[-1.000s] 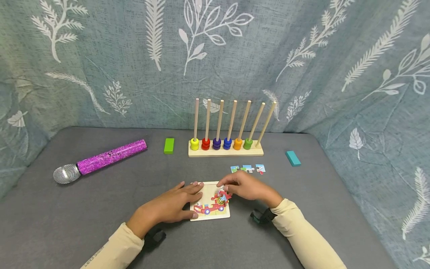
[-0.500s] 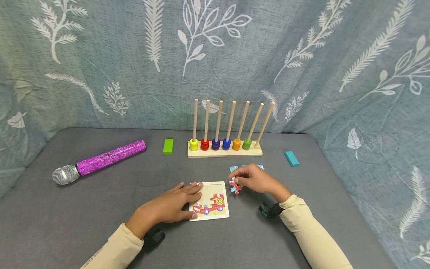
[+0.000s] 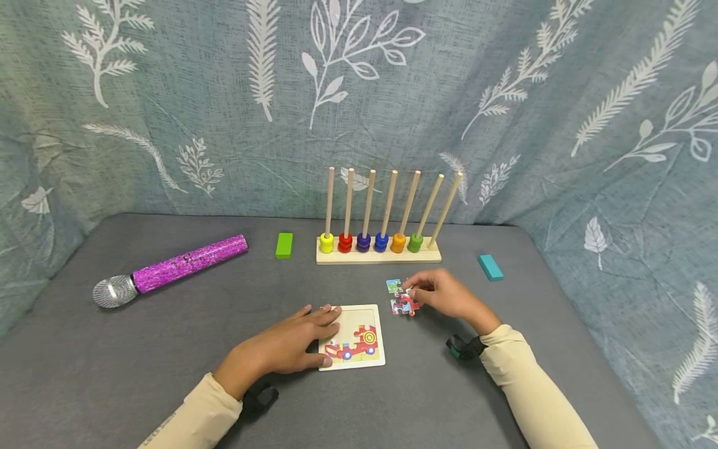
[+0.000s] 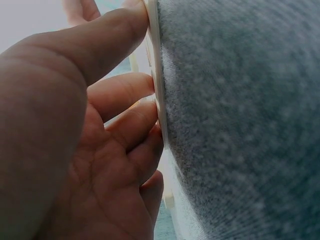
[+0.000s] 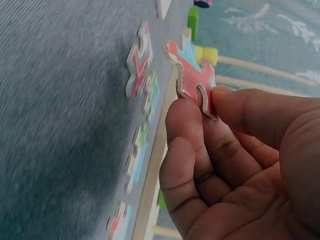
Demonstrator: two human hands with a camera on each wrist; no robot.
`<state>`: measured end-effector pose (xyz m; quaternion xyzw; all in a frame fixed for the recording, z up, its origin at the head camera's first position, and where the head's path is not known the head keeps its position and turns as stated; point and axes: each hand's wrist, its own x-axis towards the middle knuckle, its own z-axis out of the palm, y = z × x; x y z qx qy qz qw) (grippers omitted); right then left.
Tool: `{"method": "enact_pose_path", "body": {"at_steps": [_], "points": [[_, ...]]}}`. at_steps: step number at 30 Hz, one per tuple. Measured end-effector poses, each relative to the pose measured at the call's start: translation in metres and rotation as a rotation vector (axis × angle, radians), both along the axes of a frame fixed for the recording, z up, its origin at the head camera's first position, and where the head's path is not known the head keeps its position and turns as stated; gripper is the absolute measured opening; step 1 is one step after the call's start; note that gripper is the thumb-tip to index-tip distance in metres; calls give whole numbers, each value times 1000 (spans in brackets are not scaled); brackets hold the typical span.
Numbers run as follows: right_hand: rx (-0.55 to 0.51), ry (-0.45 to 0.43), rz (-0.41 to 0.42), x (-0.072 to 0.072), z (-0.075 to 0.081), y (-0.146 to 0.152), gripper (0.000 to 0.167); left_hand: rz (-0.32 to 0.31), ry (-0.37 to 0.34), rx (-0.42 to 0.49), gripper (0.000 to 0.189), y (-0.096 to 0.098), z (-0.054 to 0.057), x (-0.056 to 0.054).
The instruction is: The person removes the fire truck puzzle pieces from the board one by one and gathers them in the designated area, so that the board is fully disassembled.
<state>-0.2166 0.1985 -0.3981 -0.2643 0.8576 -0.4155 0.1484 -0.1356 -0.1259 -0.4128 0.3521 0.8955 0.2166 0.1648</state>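
My left hand (image 3: 291,342) rests with spread fingers on the left part of a small wooden puzzle tray (image 3: 379,337). The tray contains joined pieces (image 3: 353,350) of a red vehicle picture. Seen from the left wrist, the thumb and fingertips touch the tray's edge (image 4: 159,75). My right hand (image 3: 445,294) pinches a red and blue jigsaw puzzle piece (image 5: 192,75) between thumb and fingers, just above the table. Beneath it lies another red and white piece (image 5: 139,62), with several more pieces (image 5: 135,155) in a row behind, partly hidden by the hand in the head view.
Behind the pieces stands a wooden peg stand (image 3: 378,259) with coloured rings. A green block (image 3: 284,246) and a purple glitter microphone (image 3: 191,263) lie to the left. At the right is a teal block (image 3: 490,267). A leaf-patterned cloth (image 3: 224,93) hangs at the back.
My right hand has moved right and away from the tray, toward the loose pieces. A red and blue piece now lies on the table right of the tray. The left hand stays on the tray.
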Motion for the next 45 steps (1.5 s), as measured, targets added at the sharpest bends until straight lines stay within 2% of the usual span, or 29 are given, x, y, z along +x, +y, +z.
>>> {"method": "enact_pose_path", "body": {"at_steps": [12,23,33,45], "points": [[6,-6,-51,-3,-3,21,17,-15,17,24,60,-2,2,1],[42,-4,-58,-7,-11,23,19,2,35,24,60,-3,4,3],[92,89,-47,-9,-16,19,17,5,34,7,61,-1,5,3],[99,125,-58,-9,-20,20,15,5,29,21,61,-1,2,3]]}}
